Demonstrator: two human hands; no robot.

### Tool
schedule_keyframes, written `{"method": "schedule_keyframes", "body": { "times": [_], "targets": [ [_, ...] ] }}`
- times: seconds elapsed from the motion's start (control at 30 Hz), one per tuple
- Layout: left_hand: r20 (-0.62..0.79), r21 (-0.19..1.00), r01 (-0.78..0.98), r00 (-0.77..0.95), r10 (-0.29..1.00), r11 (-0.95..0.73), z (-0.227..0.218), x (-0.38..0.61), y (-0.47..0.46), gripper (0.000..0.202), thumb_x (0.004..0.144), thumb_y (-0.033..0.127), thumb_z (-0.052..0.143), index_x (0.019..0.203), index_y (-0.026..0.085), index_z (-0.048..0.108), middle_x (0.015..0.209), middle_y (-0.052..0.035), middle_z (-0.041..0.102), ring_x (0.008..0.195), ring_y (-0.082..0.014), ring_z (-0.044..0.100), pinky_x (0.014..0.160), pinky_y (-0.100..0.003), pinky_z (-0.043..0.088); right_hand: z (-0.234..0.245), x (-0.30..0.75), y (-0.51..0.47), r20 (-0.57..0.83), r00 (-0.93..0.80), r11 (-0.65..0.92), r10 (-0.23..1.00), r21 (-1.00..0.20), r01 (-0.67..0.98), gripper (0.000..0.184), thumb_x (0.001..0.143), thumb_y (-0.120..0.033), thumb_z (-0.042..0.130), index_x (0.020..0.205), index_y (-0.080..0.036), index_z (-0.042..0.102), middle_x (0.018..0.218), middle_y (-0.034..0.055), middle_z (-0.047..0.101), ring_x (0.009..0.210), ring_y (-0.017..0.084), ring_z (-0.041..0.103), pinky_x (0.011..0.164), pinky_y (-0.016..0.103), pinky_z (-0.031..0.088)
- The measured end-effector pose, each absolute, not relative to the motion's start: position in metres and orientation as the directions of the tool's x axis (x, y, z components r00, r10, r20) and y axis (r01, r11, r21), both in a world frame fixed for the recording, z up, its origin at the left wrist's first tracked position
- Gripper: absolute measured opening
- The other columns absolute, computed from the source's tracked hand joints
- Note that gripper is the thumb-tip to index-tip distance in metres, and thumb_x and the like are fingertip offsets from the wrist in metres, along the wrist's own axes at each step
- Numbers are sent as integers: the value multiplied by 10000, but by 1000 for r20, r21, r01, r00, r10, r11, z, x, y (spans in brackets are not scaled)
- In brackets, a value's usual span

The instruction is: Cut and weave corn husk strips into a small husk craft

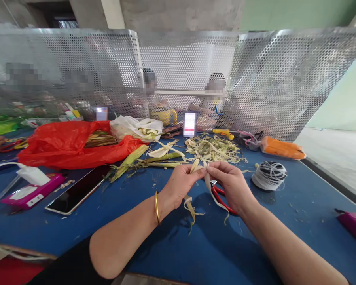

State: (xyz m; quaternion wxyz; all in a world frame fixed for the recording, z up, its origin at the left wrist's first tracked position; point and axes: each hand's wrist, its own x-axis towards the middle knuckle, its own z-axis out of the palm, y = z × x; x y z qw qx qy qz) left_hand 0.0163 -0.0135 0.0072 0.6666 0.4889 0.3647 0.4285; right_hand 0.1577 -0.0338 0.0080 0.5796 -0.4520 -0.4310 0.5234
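My left hand [182, 182] is closed on a bundle of pale corn husk [190, 209], whose frayed ends hang below the palm. Close beside it, my right hand [230, 182] pinches a narrow husk strip [209, 186] that dangles toward the table. The fingertips of both hands nearly meet where the husk pieces come together. Partly hidden behind my right hand lie red-handled scissors [218, 196]. A heap of shredded husk [212, 148] spreads just beyond my hands, with longer green-yellow husks [133, 158] to its left.
A spool of white string [269, 176] stands to the right, near an orange packet [281, 148]. Leftward are a phone [80, 190], a purple power strip [32, 192] and a red plastic bag [62, 144]. A perforated metal screen [186, 63] borders the back, with people behind it.
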Motion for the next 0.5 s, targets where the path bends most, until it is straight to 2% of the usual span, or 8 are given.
{"method": "schedule_keyframes", "body": {
  "times": [0.2, 0.4, 0.5],
  "targets": [
    [-107, 972, -169, 309, 945, 165, 4, 15, -10, 287, 705, 410, 736, 683, 142, 635, 425, 104, 308, 395, -38, 211, 427, -212, 167, 5, 160, -33, 88, 115, 107, 989, -980, -168, 222, 674, -350, 757, 664, -178, 618, 612, -22, 564, 612, 123, 491, 611, 257, 377],
    [-154, 958, -208, 199, 968, 195, 0, 11, 3, 281, 736, 399, 706, 691, 159, 568, 440, 118, 230, 376, -31, 144, 392, -208, 76, 24, 167, -36, 214, 28, 215, 976, -960, -180, 166, 752, -336, 674, 744, -199, 581, 789, 14, 635, 618, 121, 499, 595, 257, 399],
    [-150, 958, -225, 127, 980, 176, -1, 6, 12, 281, 748, 403, 685, 707, 139, 596, 446, 111, 267, 371, -20, 132, 383, -198, 67, 42, 186, -39, 252, -56, 242, 966, -960, -141, 191, 740, -369, 674, 737, -213, 564, 662, 2, 590, 567, 134, 503, 554, 272, 416]
  ]
}}
